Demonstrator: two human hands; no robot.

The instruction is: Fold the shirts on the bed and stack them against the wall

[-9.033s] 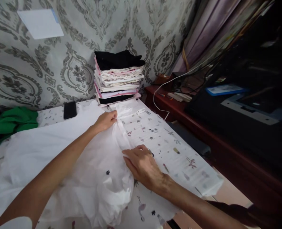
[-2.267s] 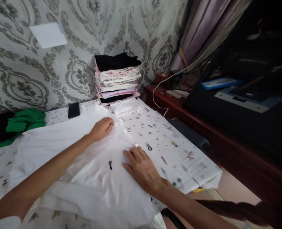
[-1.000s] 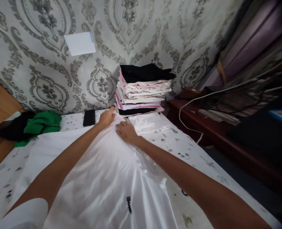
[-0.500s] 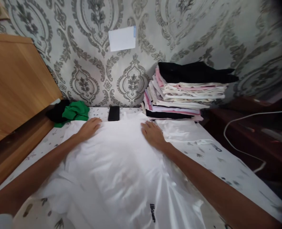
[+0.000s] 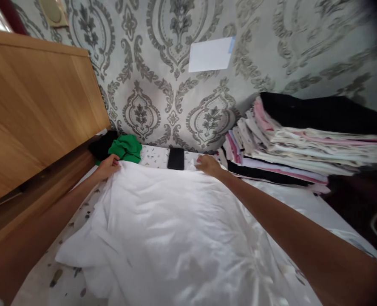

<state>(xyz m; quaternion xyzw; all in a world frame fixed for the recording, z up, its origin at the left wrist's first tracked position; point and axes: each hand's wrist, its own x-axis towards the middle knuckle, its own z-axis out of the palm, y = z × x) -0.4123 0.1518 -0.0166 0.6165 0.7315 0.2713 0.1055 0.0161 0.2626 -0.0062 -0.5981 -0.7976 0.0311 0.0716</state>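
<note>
A white T-shirt (image 5: 172,212) lies spread and wrinkled over the patterned bed sheet (image 5: 65,272). At its far left corner, my left hand (image 5: 108,167) is closed, with thumb and fingers pinching the fabric. My right hand (image 5: 209,165) has its fingers curled round the far right edge of the cloth; its fingertips are partly hidden. Between the hands, just beyond the shirt's far edge, lies a black phone (image 5: 176,159).
A tall stack of folded clothes (image 5: 303,144) stands at the right against the patterned wall. Green cloth (image 5: 125,148) and black cloth (image 5: 103,145) lie bunched at the far left, beside a wooden panel (image 5: 41,106). A white paper (image 5: 211,55) is on the wall.
My hands have gone from lying flat on the shirt to gripping its far corners, farther apart. The printed word on the shirt is no longer in sight. The view has turned left.
</note>
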